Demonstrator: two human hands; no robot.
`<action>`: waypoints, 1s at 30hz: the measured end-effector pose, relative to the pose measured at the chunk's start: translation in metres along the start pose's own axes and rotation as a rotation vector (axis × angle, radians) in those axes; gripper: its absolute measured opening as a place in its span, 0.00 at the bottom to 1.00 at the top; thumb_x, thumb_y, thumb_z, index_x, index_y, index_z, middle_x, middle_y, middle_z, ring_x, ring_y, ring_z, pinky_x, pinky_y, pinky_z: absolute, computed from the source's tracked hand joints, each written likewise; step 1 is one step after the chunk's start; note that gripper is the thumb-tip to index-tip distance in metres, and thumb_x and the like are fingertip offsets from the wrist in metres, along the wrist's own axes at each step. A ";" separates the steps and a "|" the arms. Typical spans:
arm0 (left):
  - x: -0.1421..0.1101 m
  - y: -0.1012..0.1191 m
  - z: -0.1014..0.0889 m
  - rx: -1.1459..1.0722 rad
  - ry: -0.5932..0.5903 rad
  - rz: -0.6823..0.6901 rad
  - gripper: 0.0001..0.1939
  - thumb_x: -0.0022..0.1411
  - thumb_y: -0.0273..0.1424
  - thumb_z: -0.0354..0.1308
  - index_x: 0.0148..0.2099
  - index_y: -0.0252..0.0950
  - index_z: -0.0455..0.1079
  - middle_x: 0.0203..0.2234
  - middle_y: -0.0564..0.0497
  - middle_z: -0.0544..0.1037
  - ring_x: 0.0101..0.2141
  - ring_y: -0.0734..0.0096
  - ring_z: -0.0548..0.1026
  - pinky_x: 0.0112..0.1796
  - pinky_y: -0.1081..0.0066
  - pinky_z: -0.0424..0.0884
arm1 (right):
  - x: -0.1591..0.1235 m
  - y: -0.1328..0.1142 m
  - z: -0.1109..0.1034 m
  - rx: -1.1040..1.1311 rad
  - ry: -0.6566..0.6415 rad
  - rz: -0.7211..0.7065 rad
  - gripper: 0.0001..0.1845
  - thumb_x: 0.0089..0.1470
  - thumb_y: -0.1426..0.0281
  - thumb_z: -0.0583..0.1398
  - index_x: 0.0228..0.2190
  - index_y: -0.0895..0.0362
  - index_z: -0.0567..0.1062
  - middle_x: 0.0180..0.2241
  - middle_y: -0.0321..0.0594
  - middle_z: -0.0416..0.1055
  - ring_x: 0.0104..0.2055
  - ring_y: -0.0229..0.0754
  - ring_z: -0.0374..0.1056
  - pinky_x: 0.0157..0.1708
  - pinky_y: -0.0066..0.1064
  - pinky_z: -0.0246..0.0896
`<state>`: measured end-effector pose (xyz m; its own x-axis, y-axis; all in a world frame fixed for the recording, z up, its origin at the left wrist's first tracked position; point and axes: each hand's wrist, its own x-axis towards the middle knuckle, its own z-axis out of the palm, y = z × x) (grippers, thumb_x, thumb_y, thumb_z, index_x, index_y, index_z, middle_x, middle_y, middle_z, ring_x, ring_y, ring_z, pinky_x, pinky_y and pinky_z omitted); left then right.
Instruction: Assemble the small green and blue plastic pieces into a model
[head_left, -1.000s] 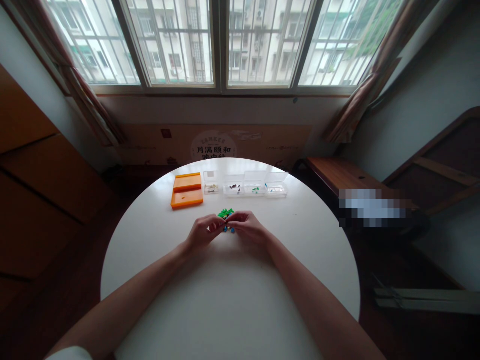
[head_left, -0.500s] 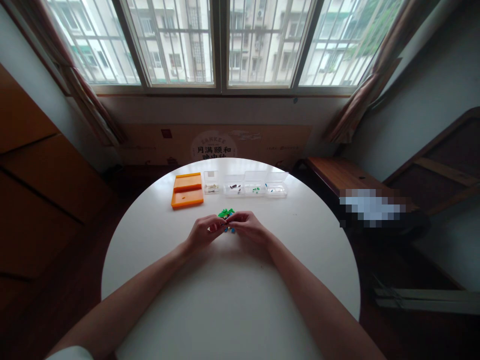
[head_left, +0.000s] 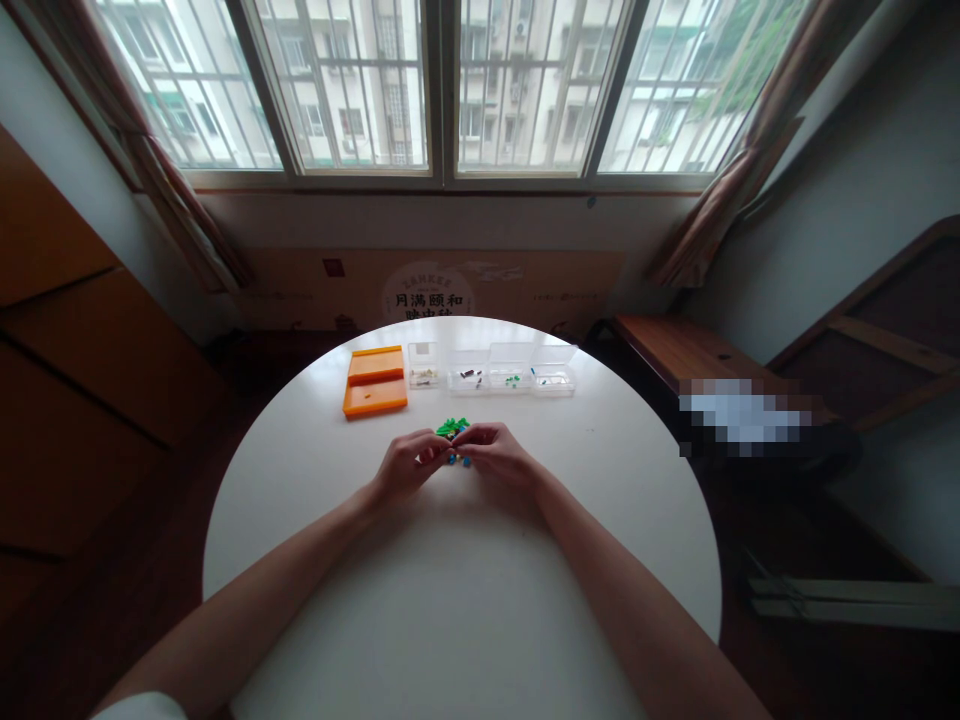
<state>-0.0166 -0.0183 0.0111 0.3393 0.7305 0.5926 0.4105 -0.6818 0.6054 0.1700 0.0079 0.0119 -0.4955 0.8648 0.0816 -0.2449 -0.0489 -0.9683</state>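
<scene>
A small building-block model [head_left: 453, 427], bright green on top with dark and blue parts lower down, is at the middle of the table. My left hand [head_left: 412, 460] and my right hand [head_left: 496, 450] close on it from either side, their thumbs and fingertips meeting at its centre. Both are pinched, and the fingers cover much of the model. A few blue bits show below the fingertips. Whether a separate small piece is between the fingers, I cannot make out.
On the white round table [head_left: 465, 600], an open orange case [head_left: 375, 383] stands behind my left hand. Beside it are clear lidded boxes, one [head_left: 424, 377] with pale pieces and another [head_left: 511, 382] with green ones. A wooden bench [head_left: 660, 345] is at the right.
Both hands keep the same place around the model, with only very slight finger movement. The boxes and orange case have not moved.
</scene>
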 end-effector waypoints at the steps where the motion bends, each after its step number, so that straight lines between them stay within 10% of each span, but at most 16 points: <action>1: 0.000 0.000 0.000 -0.005 0.001 0.000 0.06 0.58 0.31 0.56 0.35 0.33 0.71 0.23 0.52 0.71 0.21 0.80 0.67 0.24 0.79 0.65 | 0.000 0.000 0.000 0.000 -0.001 0.003 0.13 0.36 0.68 0.68 0.28 0.60 0.79 0.28 0.40 0.74 0.30 0.37 0.67 0.32 0.30 0.59; 30: 0.000 0.000 0.000 -0.014 0.005 -0.060 0.10 0.57 0.34 0.58 0.38 0.34 0.73 0.24 0.51 0.72 0.21 0.80 0.68 0.23 0.79 0.66 | -0.002 -0.002 0.001 0.015 0.008 0.053 0.16 0.34 0.66 0.69 0.28 0.60 0.78 0.26 0.40 0.74 0.28 0.36 0.66 0.28 0.28 0.58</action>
<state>-0.0164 -0.0177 0.0110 0.3100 0.7697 0.5580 0.4183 -0.6375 0.6470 0.1703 0.0059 0.0137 -0.5015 0.8647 0.0281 -0.2311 -0.1027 -0.9675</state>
